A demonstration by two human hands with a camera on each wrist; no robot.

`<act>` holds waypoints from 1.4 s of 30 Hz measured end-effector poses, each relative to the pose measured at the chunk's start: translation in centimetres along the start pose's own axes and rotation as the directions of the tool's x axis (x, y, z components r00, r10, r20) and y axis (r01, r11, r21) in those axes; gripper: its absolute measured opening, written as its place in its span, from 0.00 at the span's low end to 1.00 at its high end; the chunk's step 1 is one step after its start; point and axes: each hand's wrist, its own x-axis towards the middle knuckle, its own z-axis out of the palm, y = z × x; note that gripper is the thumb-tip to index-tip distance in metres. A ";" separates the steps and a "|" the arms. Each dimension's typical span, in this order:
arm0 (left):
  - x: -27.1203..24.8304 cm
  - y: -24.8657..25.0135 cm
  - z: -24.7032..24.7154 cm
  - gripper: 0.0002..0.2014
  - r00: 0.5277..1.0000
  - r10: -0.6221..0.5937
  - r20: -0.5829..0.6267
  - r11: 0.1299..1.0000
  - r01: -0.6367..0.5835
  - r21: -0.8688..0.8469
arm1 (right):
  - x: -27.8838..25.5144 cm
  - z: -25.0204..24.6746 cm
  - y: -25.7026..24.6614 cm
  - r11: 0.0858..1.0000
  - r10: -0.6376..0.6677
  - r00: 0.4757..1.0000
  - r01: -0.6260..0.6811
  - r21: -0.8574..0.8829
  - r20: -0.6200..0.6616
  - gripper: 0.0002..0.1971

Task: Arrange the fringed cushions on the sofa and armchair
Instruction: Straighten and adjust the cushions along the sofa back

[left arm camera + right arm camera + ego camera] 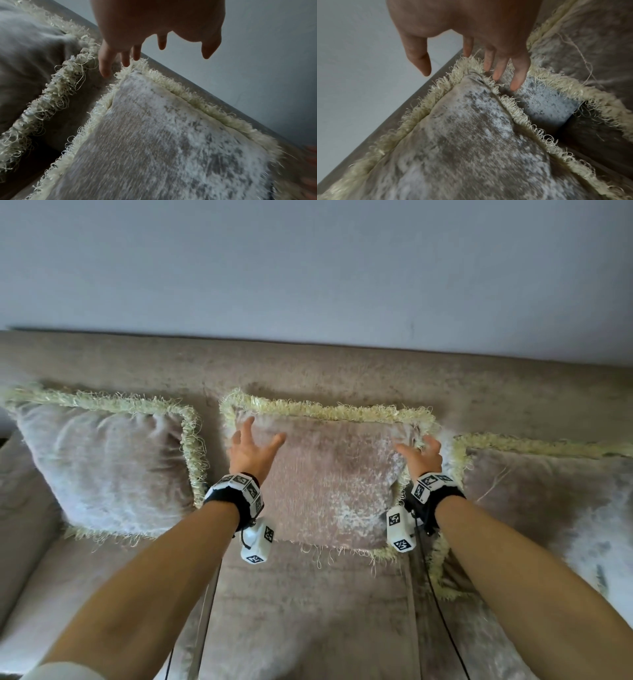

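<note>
The left hand (251, 451) is spread wide, fingers straight and apart, at the top left corner of the middle cushion (329, 484). It holds nothing. In the left wrist view its fingertips (126, 61) are right at the fluffy corner of the fringe (171, 83), but it is hard to tell if they touch it or just hang over it.

The right hand (419, 455) is spread too, at the top right corner of the same cushion. In the right wrist view its fingers (515, 75) point down past the corner, into the gap beside it. The tips look like they brush the fringe (510, 106), but the blur makes that unsure. This hand pinches nothing.

Between the two hands, the middle cushion leans upright against the back of the sofa (342, 364). It is soft and shiny, a pale pinky grey with lighter patches, and a shaggy cream fringe runs all round its edge. The wrist cameras hide part of its lower sides in the head view.

Out past the left hand sits a second fringed cushion (102, 467), close by but not touching. Its far corner is cut off by the picture edge. Out past the right hand is a third fringed cushion (548, 501), just beside the middle one; its right side runs out of the picture, and the right arm covers part of it. Behind the sofa is a plain grey wall (308, 268).
</note>
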 end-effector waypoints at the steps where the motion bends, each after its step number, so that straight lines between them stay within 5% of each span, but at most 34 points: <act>1: -0.8 0.2 -0.3 0.39 0.999 0.032 -0.003 0.999 -0.031 0.005 | -1.0 -0.4 0.2 1.000 -0.021 1.000 0.021 -0.015 0.002 0.36; 7: -5.1 0.6 -1.2 0.36 0.986 0.161 0.043 0.987 -0.162 0.020 | -6.9 -3.0 2.8 0.987 -0.092 0.996 0.088 -0.133 -0.023 0.26; 20: -14.4 3.1 2.1 0.29 0.939 0.309 0.149 0.951 -0.309 -0.026 | -14.2 -11.7 8.0 0.995 -0.039 0.987 0.025 -0.095 -0.153 0.29; 42: -32.5 14.5 23.1 0.37 0.936 0.279 0.216 0.960 -0.279 -0.032 | -7.6 -39.5 17.1 0.997 0.007 0.984 -0.021 -0.074 -0.179 0.32</act>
